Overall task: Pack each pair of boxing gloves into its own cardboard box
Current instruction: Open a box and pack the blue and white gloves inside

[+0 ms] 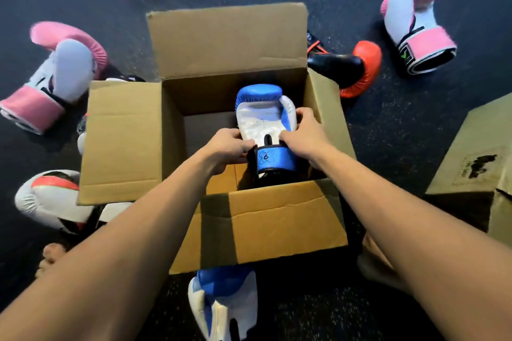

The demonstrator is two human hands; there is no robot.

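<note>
An open cardboard box stands on the dark floor with its flaps spread out. Inside it, a blue and white boxing glove lies palm up, its blue cuff toward me. My left hand grips the glove at the wrist on its left side. My right hand grips its right side, fingers curled over the thumb part. The matching blue and white glove lies on the floor just in front of the box.
Pink and white gloves lie at the left and far right. A black and red glove sits behind the box's right flap. A white, red and black glove lies at the left. A second cardboard box stands at the right.
</note>
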